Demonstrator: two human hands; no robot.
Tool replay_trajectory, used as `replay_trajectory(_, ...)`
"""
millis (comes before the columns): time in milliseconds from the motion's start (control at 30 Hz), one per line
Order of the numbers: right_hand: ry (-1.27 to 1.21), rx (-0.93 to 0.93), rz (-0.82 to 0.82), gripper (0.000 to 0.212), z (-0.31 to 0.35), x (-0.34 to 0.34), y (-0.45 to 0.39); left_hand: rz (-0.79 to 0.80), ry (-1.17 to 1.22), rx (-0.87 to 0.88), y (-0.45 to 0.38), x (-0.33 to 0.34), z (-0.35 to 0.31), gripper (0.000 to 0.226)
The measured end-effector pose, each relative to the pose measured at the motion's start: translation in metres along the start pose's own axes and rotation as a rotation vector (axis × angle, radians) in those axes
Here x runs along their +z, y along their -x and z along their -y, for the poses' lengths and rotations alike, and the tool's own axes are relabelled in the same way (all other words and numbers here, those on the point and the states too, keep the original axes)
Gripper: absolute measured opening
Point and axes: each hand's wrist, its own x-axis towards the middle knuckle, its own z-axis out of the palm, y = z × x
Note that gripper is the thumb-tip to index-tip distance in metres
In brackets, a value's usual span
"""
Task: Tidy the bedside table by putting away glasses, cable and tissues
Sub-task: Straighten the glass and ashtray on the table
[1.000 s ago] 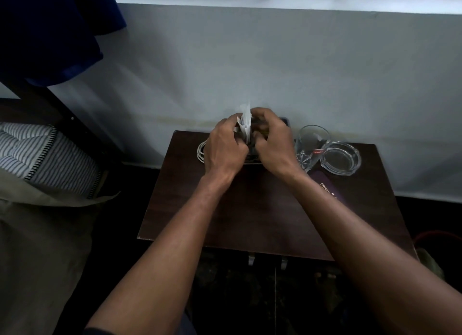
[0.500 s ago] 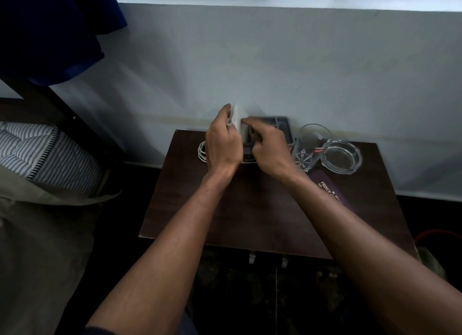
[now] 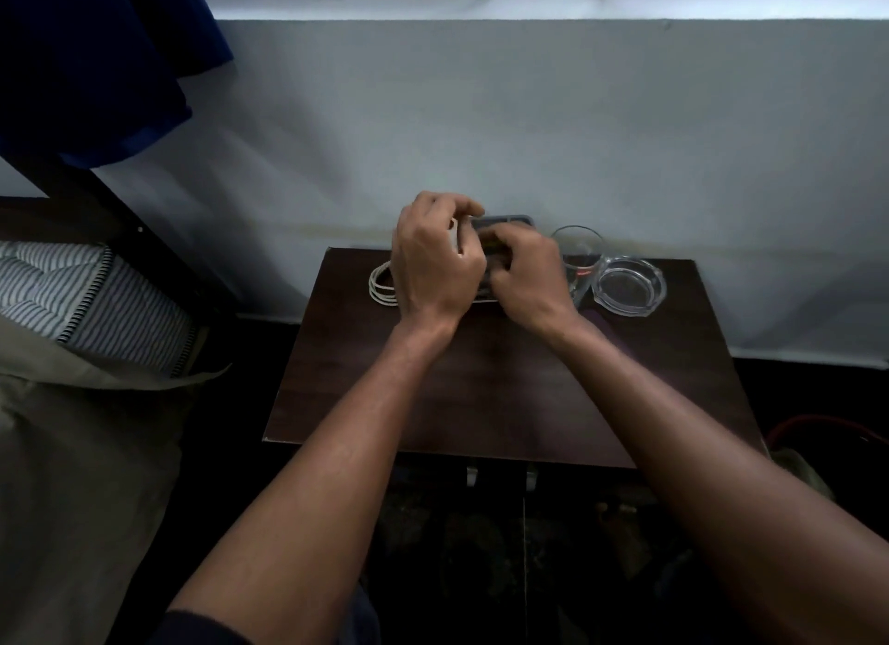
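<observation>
Both hands meet over a grey tray at the table's back edge. The left hand pinches white tissue; the right hand curls inside, grip unclear. The coiled cable is not yet put away.

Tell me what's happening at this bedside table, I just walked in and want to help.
A person is working with both hands over a grey tray at the back of the table. The left hand pinches something white, likely tissue; the right hand curls over the tray's contents. The coiled white cable still lies beside the tray.
</observation>
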Motion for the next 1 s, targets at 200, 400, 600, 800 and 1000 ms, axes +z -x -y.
replay_trajectory(200,0.154,0.186,-0.136,0.012,-0.02,-0.056,0.018,0.161,0.1,0.001,0.027,0.024,-0.029,0.015)
replay_trajectory(400,0.217,0.378,-0.134,0.048,-0.064,-0.095,0.036,0.385,0.046,-0.08,0.048,0.052,-0.044,0.029)
replay_trajectory(600,0.0,0.43,0.027,0.103,-0.082,-0.097,0.026,0.383,-0.056,-0.188,0.039,0.075,-0.056,0.07)
replay_trajectory(800,-0.153,0.409,0.082,0.06,-0.083,-0.077,0.012,0.48,-0.12,-0.239,0.027,0.092,-0.059,0.063)
replay_trajectory(1000,-0.244,0.381,-0.078,0.048,-0.08,-0.072,0.014,0.409,0.017,-0.262,0.023,0.088,-0.07,0.06)
